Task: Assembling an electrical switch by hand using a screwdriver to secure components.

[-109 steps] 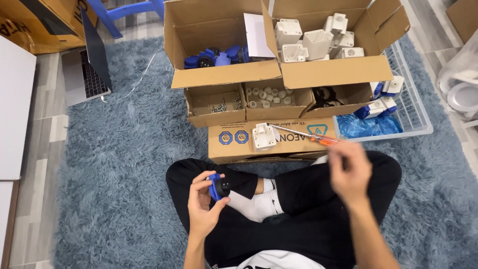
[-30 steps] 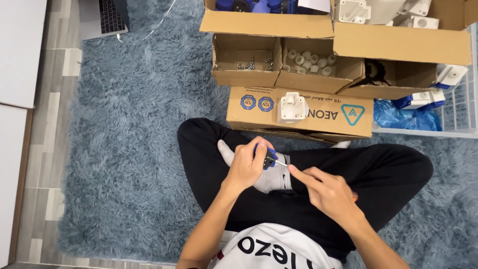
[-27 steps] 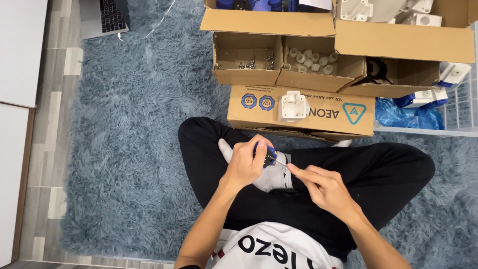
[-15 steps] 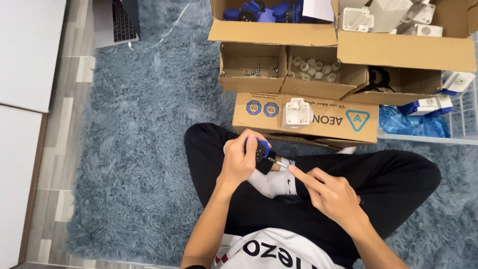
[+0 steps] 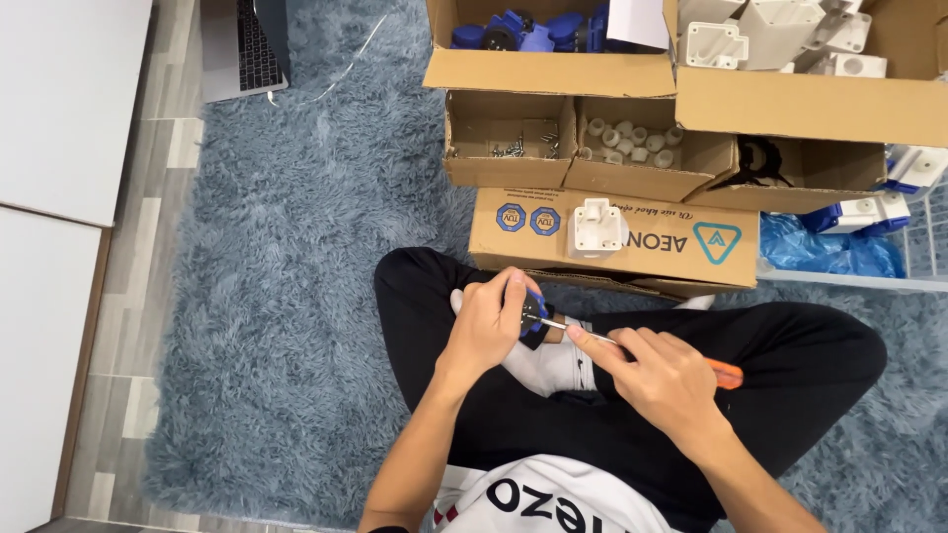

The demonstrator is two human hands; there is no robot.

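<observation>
I sit cross-legged on a blue shag rug. My left hand (image 5: 487, 326) grips a small blue and black plastic part (image 5: 533, 316) over my lap. My right hand (image 5: 660, 380) holds a screwdriver with an orange handle (image 5: 726, 374); its metal shaft points left and its tip meets the blue part. A white plastic fitting (image 5: 598, 226) stands on the closed flat cardboard box (image 5: 652, 242) just beyond my knees.
Behind the flat box are open cardboard boxes: one with small screws (image 5: 511, 148), one with white caps (image 5: 632, 143), one with blue parts (image 5: 523, 30), one with white housings (image 5: 770, 30). A laptop (image 5: 242, 44) lies far left. A white wire basket (image 5: 889, 212) stands at right.
Earlier my right hand reached out to the flat box with the screwdriver. It has come back to my lap, and the screwdriver tip now rests against the blue part in my left hand.
</observation>
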